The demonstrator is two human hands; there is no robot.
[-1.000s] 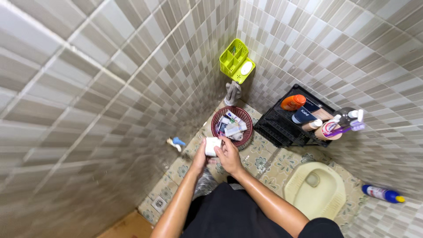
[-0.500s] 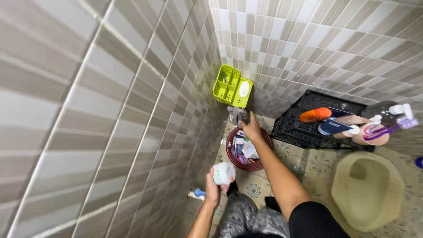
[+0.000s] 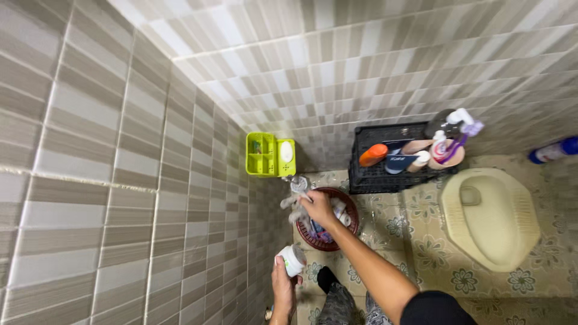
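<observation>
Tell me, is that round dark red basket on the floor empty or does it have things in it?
It has things in it. Several small bottles and tubes lie inside the dark red basket, below the right hand reaching over it.

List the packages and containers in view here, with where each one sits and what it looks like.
White round jar: held in the left hand, low by the wall.
Tubes and bottles: in the round dark-red basket on the floor, under the right hand.
Orange-capped bottle: lying on the black crate.
Spray bottle, white and purple: on the crate's right end.
Blue bottle: on the floor, far right.
</observation>
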